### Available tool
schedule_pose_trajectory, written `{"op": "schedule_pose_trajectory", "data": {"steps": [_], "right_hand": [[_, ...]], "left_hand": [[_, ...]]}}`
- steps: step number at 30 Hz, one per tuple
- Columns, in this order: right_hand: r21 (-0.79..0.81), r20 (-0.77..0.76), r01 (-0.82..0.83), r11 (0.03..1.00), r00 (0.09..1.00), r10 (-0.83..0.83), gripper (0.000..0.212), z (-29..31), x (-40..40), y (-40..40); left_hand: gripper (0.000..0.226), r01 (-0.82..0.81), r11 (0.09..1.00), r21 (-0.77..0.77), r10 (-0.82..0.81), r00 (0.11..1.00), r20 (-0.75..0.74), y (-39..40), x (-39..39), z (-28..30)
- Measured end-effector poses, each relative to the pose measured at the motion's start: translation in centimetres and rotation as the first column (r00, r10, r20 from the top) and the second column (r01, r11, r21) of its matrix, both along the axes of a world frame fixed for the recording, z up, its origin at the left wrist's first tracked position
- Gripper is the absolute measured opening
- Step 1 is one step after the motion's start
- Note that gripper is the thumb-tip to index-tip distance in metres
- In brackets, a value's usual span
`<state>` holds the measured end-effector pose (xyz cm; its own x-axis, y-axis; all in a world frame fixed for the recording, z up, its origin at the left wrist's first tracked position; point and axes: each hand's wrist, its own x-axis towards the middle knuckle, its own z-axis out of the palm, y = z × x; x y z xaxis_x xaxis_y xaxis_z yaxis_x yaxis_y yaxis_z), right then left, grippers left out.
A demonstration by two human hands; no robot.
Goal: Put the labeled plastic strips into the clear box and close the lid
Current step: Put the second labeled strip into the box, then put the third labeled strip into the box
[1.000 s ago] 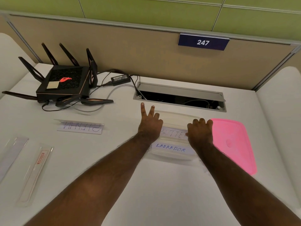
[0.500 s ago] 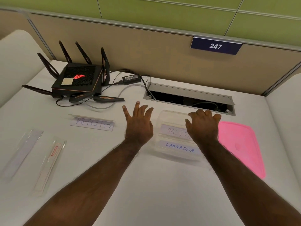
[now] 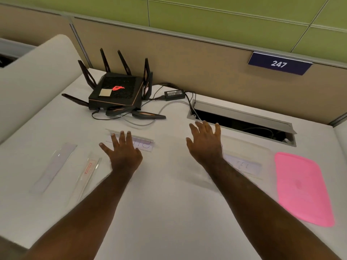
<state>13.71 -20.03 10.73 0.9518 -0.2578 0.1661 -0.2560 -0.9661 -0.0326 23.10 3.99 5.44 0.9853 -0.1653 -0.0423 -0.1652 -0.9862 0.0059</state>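
The clear box (image 3: 262, 147) stands open on the white desk, right of centre, with a labeled strip (image 3: 246, 166) visible inside it. Its pink lid (image 3: 304, 186) lies flat to the right of the box. My left hand (image 3: 123, 152) is spread open over a handwritten labeled strip (image 3: 144, 144), fingers on its left part. My right hand (image 3: 205, 141) is open with fingers apart, at the box's left edge, and my forearm hides part of the box. Two more strips lie at the left: a plain one (image 3: 54, 166) and one with a red label (image 3: 88, 171).
A black router (image 3: 116, 94) with antennas and its power adapter (image 3: 174, 94) sit at the back left, cables trailing. An open cable hatch (image 3: 242, 121) lies behind the box. A partition with a sign "247" (image 3: 279, 63) backs the desk.
My left hand has left the box and moved left onto the handwritten strip. My right hand has lifted off the strips in the box and opened. The view has swung left.
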Motion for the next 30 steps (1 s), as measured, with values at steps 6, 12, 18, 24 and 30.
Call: {"op": "schedule_pose_trajectory", "data": {"steps": [6,12,18,24,30], "right_hand": [[0.044,-0.204,-0.119,0.992,0.971,0.125,0.059,-3.5,3.1,5.1],[0.086,-0.307,-0.163,0.983,0.934,0.182,0.061,-5.2,5.6,8.6],[0.132,-0.328,-0.169,0.977,0.922,0.204,0.054,-5.4,7.7,10.4],[0.093,-0.35,-0.119,0.988,0.925,0.145,0.036,-5.5,8.8,10.7],[0.095,-0.313,-0.126,0.987,0.938,0.15,0.029,-5.8,9.2,10.1]], "left_hand": [[0.075,-0.158,0.987,-0.017,0.156,0.982,-0.102,4.6,2.8,-1.4],[0.076,-0.266,0.961,-0.076,0.249,0.952,-0.18,5.9,5.4,-1.9],[0.071,-0.261,0.955,-0.139,0.231,0.953,-0.196,5.4,7.4,-1.1],[0.057,-0.221,0.948,-0.231,0.151,0.946,-0.286,4.7,7.7,-0.7],[0.053,-0.211,0.918,-0.335,0.081,0.928,-0.364,3.9,8.2,-1.1]]}}
